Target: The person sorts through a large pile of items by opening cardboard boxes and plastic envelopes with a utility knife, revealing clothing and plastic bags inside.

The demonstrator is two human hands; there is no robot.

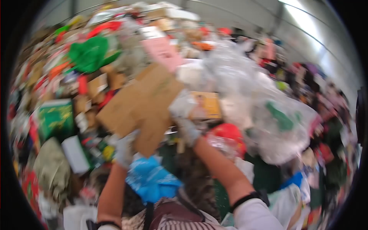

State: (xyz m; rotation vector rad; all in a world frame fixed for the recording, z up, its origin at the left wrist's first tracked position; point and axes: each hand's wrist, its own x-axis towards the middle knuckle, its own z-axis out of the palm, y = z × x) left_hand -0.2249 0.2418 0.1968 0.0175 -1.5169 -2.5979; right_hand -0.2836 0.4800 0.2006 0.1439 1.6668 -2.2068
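Observation:
A flattened brown cardboard box (143,101) with flaps spread out is held up in front of me. My left hand (125,149), in a pale glove, is closed on its lower left edge. At its right edge my gloved right hand (184,111) grips it too; motion blur and the cardboard hide some of the fingers. An orange-yellow box (207,105) lies just beyond my right hand. Below the cardboard, close to my body, is a bright blue plastic bag (151,180).
A tall heap of mixed waste rises ahead. Clear plastic bags (276,134) and a red bag (232,138) lie on the right. Leftward are a green bag (89,53), a green box (56,120) and a white box (75,154). A pink sheet (163,51) lies farther up.

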